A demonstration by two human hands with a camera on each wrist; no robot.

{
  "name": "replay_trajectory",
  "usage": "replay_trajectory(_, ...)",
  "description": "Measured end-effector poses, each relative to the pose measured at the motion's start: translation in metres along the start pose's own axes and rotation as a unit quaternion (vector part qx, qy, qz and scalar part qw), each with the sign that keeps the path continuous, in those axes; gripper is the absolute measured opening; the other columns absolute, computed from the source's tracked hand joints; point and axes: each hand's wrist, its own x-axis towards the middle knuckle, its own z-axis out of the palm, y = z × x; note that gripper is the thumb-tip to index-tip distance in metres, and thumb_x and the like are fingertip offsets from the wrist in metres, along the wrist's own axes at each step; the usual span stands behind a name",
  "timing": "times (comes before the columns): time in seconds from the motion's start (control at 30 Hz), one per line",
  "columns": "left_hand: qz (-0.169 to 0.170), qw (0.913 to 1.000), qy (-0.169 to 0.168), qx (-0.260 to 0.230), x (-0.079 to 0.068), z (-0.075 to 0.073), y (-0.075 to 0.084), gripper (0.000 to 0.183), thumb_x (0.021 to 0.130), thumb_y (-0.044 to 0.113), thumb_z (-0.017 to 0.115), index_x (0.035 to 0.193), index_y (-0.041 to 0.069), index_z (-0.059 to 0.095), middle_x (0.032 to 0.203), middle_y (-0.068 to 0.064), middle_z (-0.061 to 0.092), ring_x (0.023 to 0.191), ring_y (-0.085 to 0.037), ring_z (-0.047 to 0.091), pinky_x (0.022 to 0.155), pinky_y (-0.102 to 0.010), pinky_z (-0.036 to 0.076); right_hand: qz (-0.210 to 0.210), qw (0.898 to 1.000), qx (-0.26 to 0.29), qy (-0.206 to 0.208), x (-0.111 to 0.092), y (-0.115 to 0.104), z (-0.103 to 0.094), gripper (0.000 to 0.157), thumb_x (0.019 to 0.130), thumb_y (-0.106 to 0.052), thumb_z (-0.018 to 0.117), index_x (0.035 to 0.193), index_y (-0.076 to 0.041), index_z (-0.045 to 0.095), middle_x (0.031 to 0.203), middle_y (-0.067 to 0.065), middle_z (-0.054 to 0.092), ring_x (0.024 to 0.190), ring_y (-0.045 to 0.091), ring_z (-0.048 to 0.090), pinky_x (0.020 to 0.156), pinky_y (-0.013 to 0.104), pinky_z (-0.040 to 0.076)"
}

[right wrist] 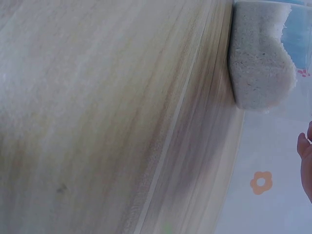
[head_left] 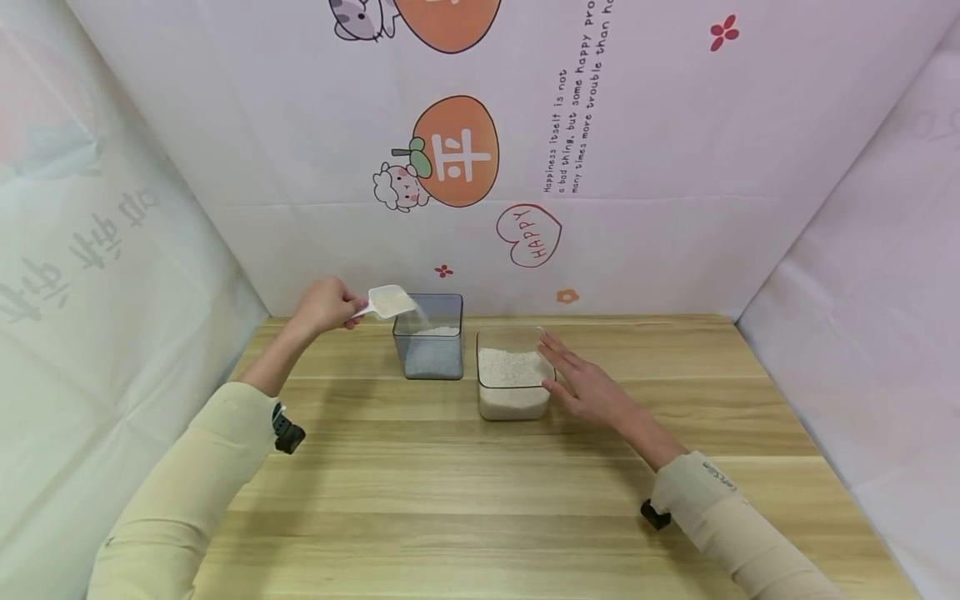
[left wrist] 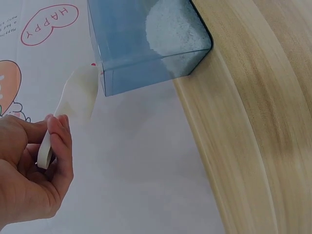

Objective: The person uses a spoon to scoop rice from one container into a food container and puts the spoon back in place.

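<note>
My left hand (head_left: 327, 305) pinches the handle of a white scoop (head_left: 390, 301) at the left rim of a bluish clear container (head_left: 433, 350). White grains fall from the tilted scoop into that container, where a heap of rice (left wrist: 173, 29) lies. In the left wrist view the fingers curl round the handle of the scoop (left wrist: 80, 92). My right hand (head_left: 588, 387) rests with fairly straight fingers against the right rim of a clear container (head_left: 516, 404) that holds rice (head_left: 510, 367). At the right edge of the right wrist view only part of the right hand (right wrist: 306, 163) shows.
Both containers stand on a wooden table (head_left: 450, 517) close to its back edge. Behind them rises a white printed backdrop (head_left: 645, 208), with white sheets (head_left: 97, 250) at the sides. Small dark devices (head_left: 288, 432) sit on both wrists.
</note>
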Motion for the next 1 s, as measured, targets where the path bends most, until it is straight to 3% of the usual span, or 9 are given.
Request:
replay_trajectory(0.27, 0.006, 0.9995, 0.010, 0.030, -0.001, 0.000, 0.002, 0.033, 0.099, 0.020, 0.061, 0.077, 0.000, 0.077, 0.058, 0.000, 0.069, 0.052, -0.005, 0.059, 0.056, -0.025, 0.040, -0.003, 1.000, -0.001, 0.003, 0.000, 0.000, -0.001, 0.061, 0.103, -0.027, 0.054, 0.155, -0.004, 0.031, 0.162, 0.020, 0.027, 0.143, 0.035, 0.041, 0.108, 0.053, 0.043)
replay_trajectory(0.57, 0.008, 0.9984, 0.018, 0.053, -0.001, 0.000, 0.004, 0.037, 0.099, 0.021, 0.060, 0.068, 0.004, 0.074, 0.061, -0.003, 0.071, 0.052, -0.006, 0.060, 0.057, -0.025, 0.042, -0.003, 1.000, -0.002, 0.003, 0.001, 0.000, 0.000, 0.061, 0.103, -0.026, 0.054, 0.155, -0.003, 0.032, 0.162, 0.019, 0.027, 0.145, 0.034, 0.038, 0.109, 0.052, 0.043)
replay_trajectory(0.77, 0.010, 0.9970, 0.027, 0.072, -0.001, 0.001, 0.008, 0.038, 0.099, 0.021, 0.061, 0.065, 0.006, 0.072, 0.060, -0.003, 0.069, 0.051, -0.010, 0.057, 0.054, -0.026, 0.039, -0.001, 1.000, -0.003, -0.001, 0.000, 0.001, 0.000, 0.061, 0.103, -0.027, 0.054, 0.155, -0.004, 0.031, 0.163, 0.019, 0.026, 0.149, 0.033, 0.031, 0.112, 0.052, 0.040)
replay_trajectory(1.0, 0.014, 0.9955, 0.031, 0.089, -0.002, 0.002, 0.012, 0.041, 0.099, 0.021, 0.061, 0.060, 0.007, 0.068, 0.057, -0.004, 0.066, 0.048, -0.012, 0.051, 0.050, -0.026, 0.036, 0.000, 1.000, -0.006, -0.001, 0.000, 0.002, 0.000, 0.062, 0.104, -0.029, 0.053, 0.156, -0.006, 0.030, 0.164, 0.017, 0.025, 0.148, 0.033, 0.033, 0.111, 0.052, 0.040)
